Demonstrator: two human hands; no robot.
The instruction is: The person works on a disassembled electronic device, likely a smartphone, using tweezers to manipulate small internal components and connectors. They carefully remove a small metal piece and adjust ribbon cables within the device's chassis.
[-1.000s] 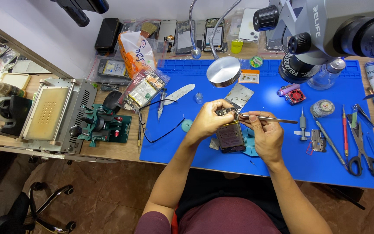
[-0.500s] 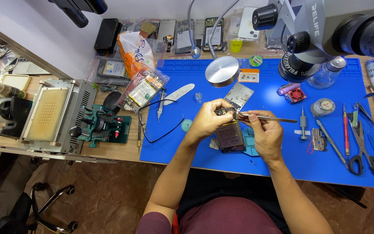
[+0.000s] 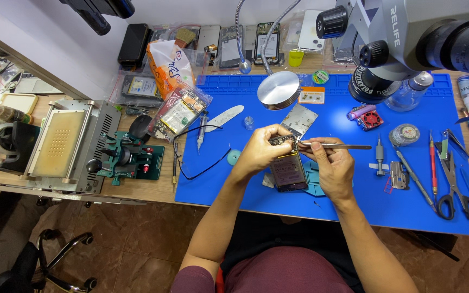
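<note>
Little has moved in the last second: the left hand (image 3: 260,149) still grips the opened dark smartphone (image 3: 287,169) over the blue silicone bench mat (image 3: 419,179), the right hand (image 3: 332,165) pinching slim metal tweezers (image 3: 336,146) at its top edge.

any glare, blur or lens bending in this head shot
Head view: bright, even light, with soft shadows under the hands; glare on the round metal disc; the microscope looms large and slightly soft at the top right; the blue mat edges bow from wide-angle distortion; the opened phone and tweezers look sharp.
</note>
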